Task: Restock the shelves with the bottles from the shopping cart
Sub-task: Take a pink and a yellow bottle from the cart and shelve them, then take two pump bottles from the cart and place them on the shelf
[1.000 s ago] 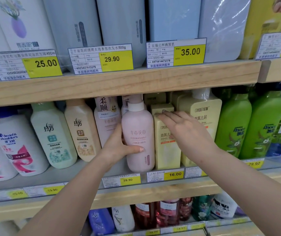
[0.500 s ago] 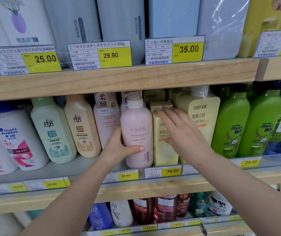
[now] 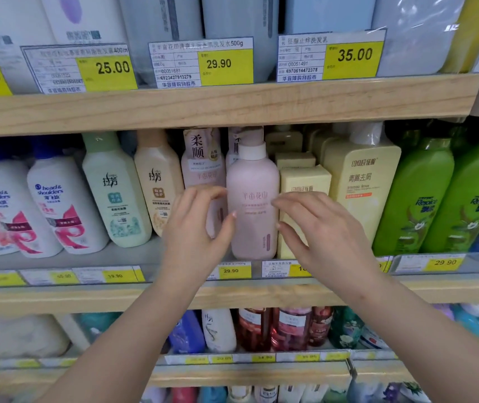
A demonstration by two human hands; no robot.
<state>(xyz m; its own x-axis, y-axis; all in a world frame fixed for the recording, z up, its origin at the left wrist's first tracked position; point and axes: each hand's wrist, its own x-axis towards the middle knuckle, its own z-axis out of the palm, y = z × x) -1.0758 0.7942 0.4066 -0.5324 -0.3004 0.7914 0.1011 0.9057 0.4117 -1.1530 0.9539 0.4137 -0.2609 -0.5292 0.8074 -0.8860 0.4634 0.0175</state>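
A pink pump bottle [image 3: 252, 199] with a white collar stands upright on the middle shelf [image 3: 116, 258], between a pink labelled bottle [image 3: 203, 167] and a pale yellow box [image 3: 305, 178]. My left hand [image 3: 197, 228] hovers at the bottle's left side, fingers loosely curled, thumb tip at the bottle's edge. My right hand [image 3: 322, 228] is at its right side in front of the yellow box, fingers relaxed, index tip just reaching the bottle's front. Neither hand wraps around the bottle. The shopping cart is out of view.
The same shelf holds white Head & Shoulders bottles [image 3: 58, 210], a mint bottle [image 3: 116, 193], a cream bottle [image 3: 157, 184], a tall yellow bottle [image 3: 360, 181] and green Rejoice bottles [image 3: 415, 199]. A wooden shelf board [image 3: 232, 103] with price tags runs close above. Another stocked shelf lies below.
My left hand has let go of the pink bottle and drawn back slightly. My right hand slid down off the yellow box top to the bottle's right side.
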